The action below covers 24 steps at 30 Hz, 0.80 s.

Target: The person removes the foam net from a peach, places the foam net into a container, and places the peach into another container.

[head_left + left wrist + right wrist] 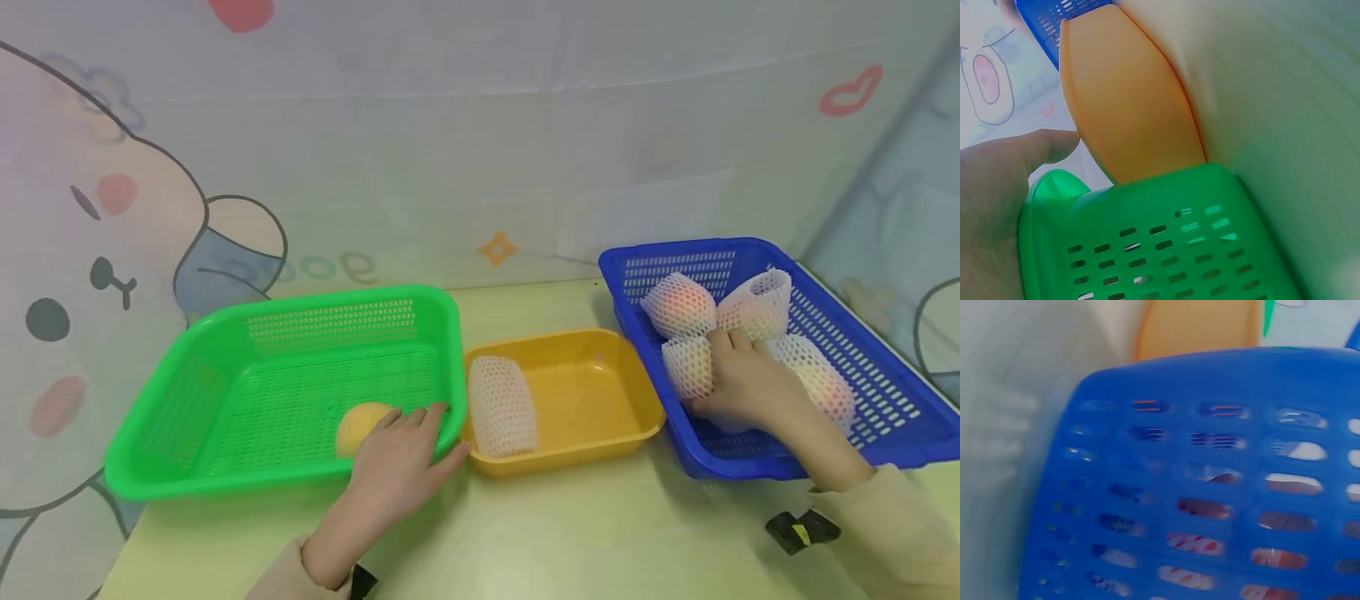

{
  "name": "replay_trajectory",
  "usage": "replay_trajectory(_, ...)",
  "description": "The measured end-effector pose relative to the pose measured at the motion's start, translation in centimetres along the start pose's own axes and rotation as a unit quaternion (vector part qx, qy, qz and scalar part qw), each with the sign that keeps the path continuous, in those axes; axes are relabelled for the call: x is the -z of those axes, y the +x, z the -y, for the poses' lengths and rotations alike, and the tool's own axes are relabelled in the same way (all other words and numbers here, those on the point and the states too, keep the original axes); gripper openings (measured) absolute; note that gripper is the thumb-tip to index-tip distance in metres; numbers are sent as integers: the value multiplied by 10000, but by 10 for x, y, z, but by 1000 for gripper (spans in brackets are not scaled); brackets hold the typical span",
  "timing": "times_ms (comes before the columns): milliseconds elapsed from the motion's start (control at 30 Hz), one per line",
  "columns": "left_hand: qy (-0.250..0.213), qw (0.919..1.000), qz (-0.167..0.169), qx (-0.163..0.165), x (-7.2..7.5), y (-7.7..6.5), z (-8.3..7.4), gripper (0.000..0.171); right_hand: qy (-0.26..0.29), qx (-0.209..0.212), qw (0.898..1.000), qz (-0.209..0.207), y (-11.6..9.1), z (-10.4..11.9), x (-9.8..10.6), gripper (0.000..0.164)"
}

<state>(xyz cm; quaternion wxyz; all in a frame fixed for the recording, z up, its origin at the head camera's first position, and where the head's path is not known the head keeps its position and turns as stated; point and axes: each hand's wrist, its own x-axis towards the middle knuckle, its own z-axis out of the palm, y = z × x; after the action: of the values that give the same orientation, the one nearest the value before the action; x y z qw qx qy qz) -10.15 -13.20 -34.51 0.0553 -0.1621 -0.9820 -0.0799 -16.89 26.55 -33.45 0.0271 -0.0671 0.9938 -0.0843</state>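
My left hand (401, 458) rests over the front right corner of a green basket (281, 482), its fingers loosely extended over the rim and the thumb outside. A round yellow fruit (362, 427) lies in the basket by those fingertips. In the left wrist view the thumb reaches to the rim of an orange tray (1129, 100). My right hand (753, 387) is inside a blue basket (750, 468), where finger and thumb pinch a net-wrapped fruit (684, 367). Around it sit more fruits in white foam nets, among them a reddish one (681, 305) and one behind the fingers (738, 335).
The orange tray stands between the two baskets and holds a white foam net (504, 408) at its left end. All three containers stand on a pale table (555, 533). A printed cloth (465, 158) hangs behind them.
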Motion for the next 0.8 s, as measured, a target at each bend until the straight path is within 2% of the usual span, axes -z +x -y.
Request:
replay_trajectory(133, -2, 10000, -30, -42, -1, 0, -1, 57, 42, -32, 10000, -73, -4, -2, 6, 101)
replay_trajectory(400, 28, 10000, -38, -54, 0, -1, 0, 56, 153, 15, 9982, -585, -9, 1, 11, 96)
replay_trajectory(800, -17, 9998, -131, -154, 1, -2, 4, 54, 613, -160, 9943, -860, -16, 8, 18, 116)
